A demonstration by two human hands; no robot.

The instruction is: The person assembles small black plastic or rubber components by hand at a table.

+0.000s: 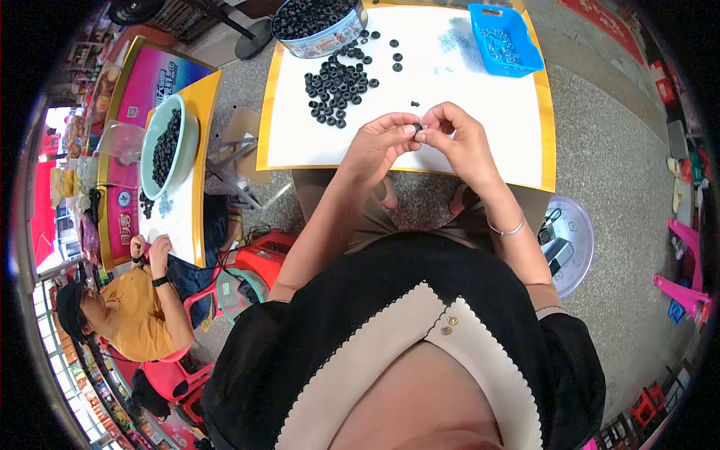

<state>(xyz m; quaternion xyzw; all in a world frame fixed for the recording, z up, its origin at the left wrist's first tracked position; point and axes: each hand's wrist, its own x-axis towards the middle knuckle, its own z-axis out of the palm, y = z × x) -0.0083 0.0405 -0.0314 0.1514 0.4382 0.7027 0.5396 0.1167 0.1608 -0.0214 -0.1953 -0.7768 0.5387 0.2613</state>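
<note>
Over the near edge of the white tabletop [480, 127], my two hands meet at their fingertips. Thumb and fingers of my left hand [379, 144] pinch a small black ring [418, 128]. My right hand [463, 144] is closed at the ring's right side, thumb and forefinger together; what lies between them is too small to make out. Just beyond the fingers lies a tiny black piece [415, 104]. To the left is a loose pile of black rings [337, 90], some with visible holes. Small clear bluish pieces [456, 40] are scattered farther back.
A round tin [322, 43] full of black rings stands back left, a blue basket [529, 61] of clear pieces back right. At left, a person in yellow [139, 311] works at another table with a pale green basin [187, 142]. A lilac basin [577, 259] is right of my legs.
</note>
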